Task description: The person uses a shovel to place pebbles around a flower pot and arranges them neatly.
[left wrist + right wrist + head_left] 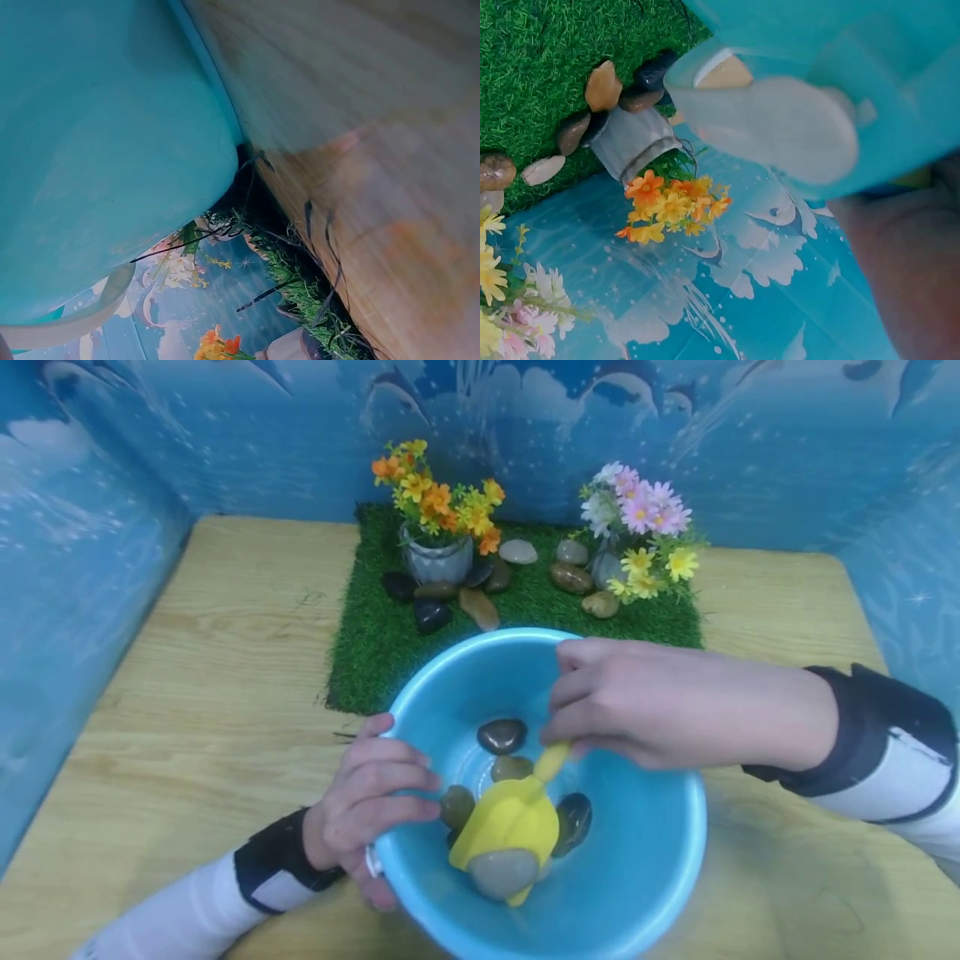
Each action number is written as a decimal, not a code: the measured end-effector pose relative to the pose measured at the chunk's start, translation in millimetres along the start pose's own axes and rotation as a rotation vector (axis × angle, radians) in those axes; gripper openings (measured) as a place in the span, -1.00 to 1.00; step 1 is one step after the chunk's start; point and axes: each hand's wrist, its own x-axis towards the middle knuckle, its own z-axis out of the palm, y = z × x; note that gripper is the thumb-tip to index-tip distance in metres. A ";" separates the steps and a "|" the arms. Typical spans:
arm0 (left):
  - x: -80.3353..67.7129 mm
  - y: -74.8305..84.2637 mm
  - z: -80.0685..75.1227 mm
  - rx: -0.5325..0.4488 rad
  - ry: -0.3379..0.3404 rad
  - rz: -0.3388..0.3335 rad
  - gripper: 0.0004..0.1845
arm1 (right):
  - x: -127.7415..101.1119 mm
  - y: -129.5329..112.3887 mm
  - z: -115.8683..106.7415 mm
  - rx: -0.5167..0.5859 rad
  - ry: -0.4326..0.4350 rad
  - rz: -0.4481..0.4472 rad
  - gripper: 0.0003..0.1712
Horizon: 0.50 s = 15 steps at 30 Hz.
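The right hand [622,702] curls around the handle of the yellow shovel [510,814] inside the blue bucket [637,868]. The left hand [378,802] grips the bucket's rim. The grey stone [502,872] sits at the blade's tip; full support is unclear. Expect a hard, weighty, slippery stone and a light, stiff shovel; hold the handle close to the blade.

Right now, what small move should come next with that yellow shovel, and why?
Probably tilt the yellow toy shovel back a little, so its front edge rises: the smooth grey stone appears to sit near that edge and might roll off. The right hand grips the handle, while the left hand holds the blue bucket's rim.
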 end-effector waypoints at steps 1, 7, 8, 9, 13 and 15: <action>2.4 -0.2 1.1 0.000 0.001 0.002 -0.39 | -1.7 0.5 -0.5 0.011 0.006 0.001 -0.78; 1.1 0.8 3.0 0.003 0.002 -0.002 -0.39 | -11.9 4.4 -6.7 0.070 0.070 -0.005 -0.76; -1.7 1.0 2.8 0.001 0.003 -0.005 -0.39 | -13.3 5.1 -8.3 0.080 0.079 -0.007 -0.76; -4.8 1.6 2.0 -0.001 0.004 -0.011 -0.38 | -14.8 5.8 -10.0 0.093 0.083 -0.007 -0.77; -20.1 4.1 -4.2 -0.009 -0.005 -0.042 -0.36 | -21.2 8.3 -17.3 0.139 0.083 0.040 -0.76; -27.2 5.7 -8.0 -0.005 -0.017 -0.056 -0.35 | -25.8 10.4 -20.4 0.171 0.071 0.069 -0.72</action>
